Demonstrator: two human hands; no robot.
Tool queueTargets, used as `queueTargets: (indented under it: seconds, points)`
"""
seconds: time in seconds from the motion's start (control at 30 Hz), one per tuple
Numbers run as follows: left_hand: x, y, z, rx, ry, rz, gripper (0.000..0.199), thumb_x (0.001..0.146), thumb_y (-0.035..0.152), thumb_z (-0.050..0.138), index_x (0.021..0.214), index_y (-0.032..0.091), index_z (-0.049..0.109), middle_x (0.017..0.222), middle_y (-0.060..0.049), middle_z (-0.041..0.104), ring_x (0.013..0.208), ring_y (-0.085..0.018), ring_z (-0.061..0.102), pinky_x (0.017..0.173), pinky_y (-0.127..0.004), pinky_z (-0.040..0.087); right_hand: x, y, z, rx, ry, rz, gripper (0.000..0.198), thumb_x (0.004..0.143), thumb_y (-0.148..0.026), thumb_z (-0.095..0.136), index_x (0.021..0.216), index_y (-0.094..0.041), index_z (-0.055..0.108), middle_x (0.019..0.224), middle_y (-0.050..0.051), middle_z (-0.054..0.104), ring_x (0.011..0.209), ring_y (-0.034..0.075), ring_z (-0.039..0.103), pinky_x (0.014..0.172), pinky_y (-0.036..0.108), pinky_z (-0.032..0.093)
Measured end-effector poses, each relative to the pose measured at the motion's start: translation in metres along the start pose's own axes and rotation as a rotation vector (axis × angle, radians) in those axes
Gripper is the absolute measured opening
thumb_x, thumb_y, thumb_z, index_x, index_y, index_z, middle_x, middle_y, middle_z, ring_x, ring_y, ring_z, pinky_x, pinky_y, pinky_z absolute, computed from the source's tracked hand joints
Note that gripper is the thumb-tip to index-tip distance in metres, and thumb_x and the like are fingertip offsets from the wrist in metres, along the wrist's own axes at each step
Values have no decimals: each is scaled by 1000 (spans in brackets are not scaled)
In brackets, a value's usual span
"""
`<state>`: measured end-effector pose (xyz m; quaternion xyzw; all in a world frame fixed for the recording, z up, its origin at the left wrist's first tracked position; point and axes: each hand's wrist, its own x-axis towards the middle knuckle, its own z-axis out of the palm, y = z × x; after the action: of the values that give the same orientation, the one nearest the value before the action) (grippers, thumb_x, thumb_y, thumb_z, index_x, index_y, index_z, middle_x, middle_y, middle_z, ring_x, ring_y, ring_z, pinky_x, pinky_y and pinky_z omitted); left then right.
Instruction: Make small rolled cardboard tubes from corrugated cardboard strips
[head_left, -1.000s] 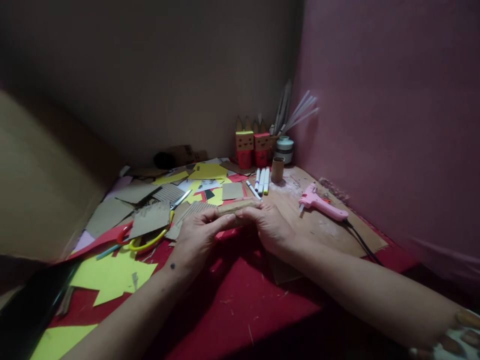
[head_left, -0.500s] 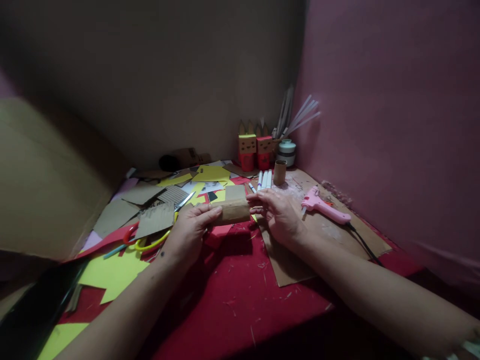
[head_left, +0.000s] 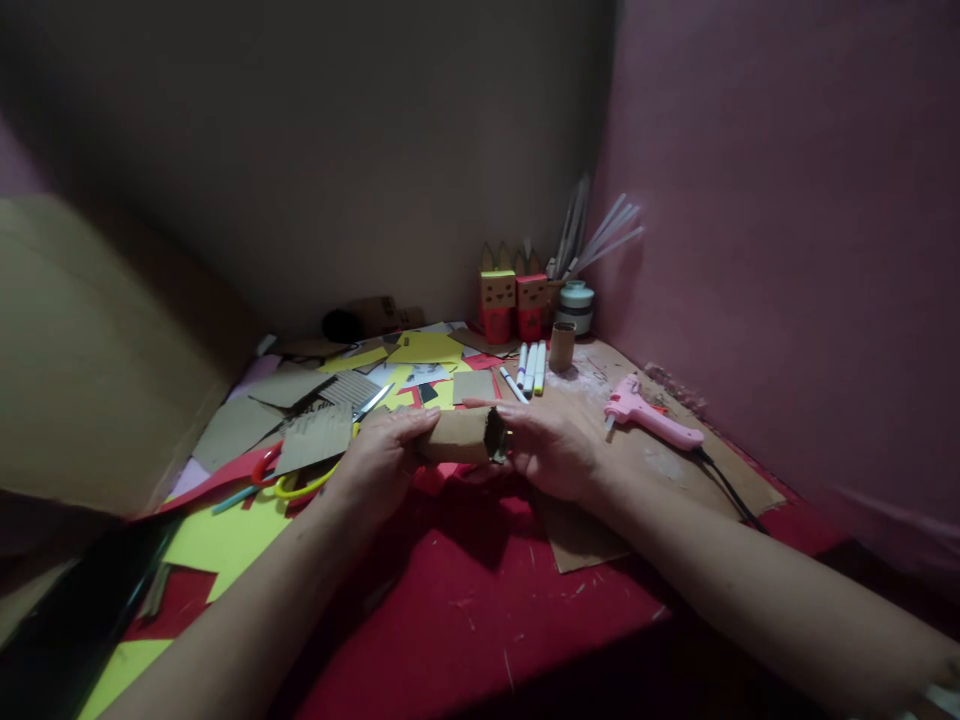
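Left hand (head_left: 382, 450) is closed on one end of the tube (head_left: 457, 437), with thumb on top and the other fingers mostly hidden from me. Right hand (head_left: 555, 450) is at the opposite, open end, its fingers half bent around the rim; whether it really grips, I cannot tell. From where I watch, both forearms slant inward from the lower corners, and the tube lies almost level between the hands, above the red cloth (head_left: 450, 600).

For moving, I see the widest room between the forearms, where the cloth carries only thin scraps. On the right, the board (head_left: 750, 488) ends before the pink wall (head_left: 787, 250), and the right forearm crosses over it. On the left, the scissors (head_left: 372, 402) and cut paper (head_left: 217, 540) are close to the left wrist.

I count two tubes: the held one, and a second tube (head_left: 562, 350) which stands upright. Also four markers (head_left: 530, 370), three of them side by side and one slanting; two box figures (head_left: 498, 300); one glue gun (head_left: 652, 415); one jar (head_left: 576, 312).
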<state>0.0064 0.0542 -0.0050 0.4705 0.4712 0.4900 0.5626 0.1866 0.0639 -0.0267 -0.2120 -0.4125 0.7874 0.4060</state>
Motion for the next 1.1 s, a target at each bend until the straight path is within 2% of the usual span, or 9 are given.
queueTargets:
  seconds: [0.17,0.3,0.47,0.6,0.77,0.83,0.97,1.1]
  points:
    - [4,-3,-2,-68,-133,-89,13,66,23,65,68,10,65,59,-6,61,48,-15,53,40,-26,40,-1,2,-3,19,-126,33,53,75,-31,67,125,-20,54,104,10,65,85,23,61,74,45,50]
    - [6,-2,-3,-177,-160,-266,17,72,23,62,84,11,67,63,-6,63,45,-15,54,34,-23,39,-2,3,-2,-10,-161,2,45,78,-33,66,120,-19,57,105,10,64,82,21,61,77,43,49]
    - [5,-4,0,-310,-186,-340,15,76,14,57,85,11,68,69,-8,66,51,-14,58,48,-26,51,-2,8,0,-93,-150,-8,43,77,-41,67,114,-21,57,99,7,64,78,18,63,74,36,49]
    - [5,-11,2,-291,-240,-328,19,79,19,55,88,10,69,72,-11,66,60,-18,62,55,-29,53,-3,11,3,-222,-92,-10,47,74,-48,69,110,-21,54,88,5,65,69,16,62,67,31,48]
    - [4,-15,6,-233,-414,-273,21,78,20,53,84,8,69,67,-13,66,62,-19,63,47,-23,43,-6,9,9,-395,-14,-27,53,73,-53,68,109,-18,52,75,2,61,63,14,57,62,29,46]
    - [4,-16,6,-199,-455,-243,22,79,19,51,80,8,70,66,-13,66,63,-20,63,48,-23,42,-7,9,10,-439,-1,-41,52,74,-53,67,110,-18,52,73,1,60,62,14,56,62,30,45]
    - [4,-17,4,-140,-447,-211,18,76,18,53,73,10,69,70,-13,67,68,-22,64,64,-31,48,-7,8,9,-454,-3,-56,50,73,-49,69,110,-19,52,75,0,59,62,13,54,64,30,44]
    - [0,-14,7,-12,-387,-122,18,74,24,57,66,13,69,66,-11,67,63,-20,62,61,-31,47,-8,8,10,-438,-4,-63,52,72,-50,70,109,-19,51,78,1,58,63,13,53,64,30,43]
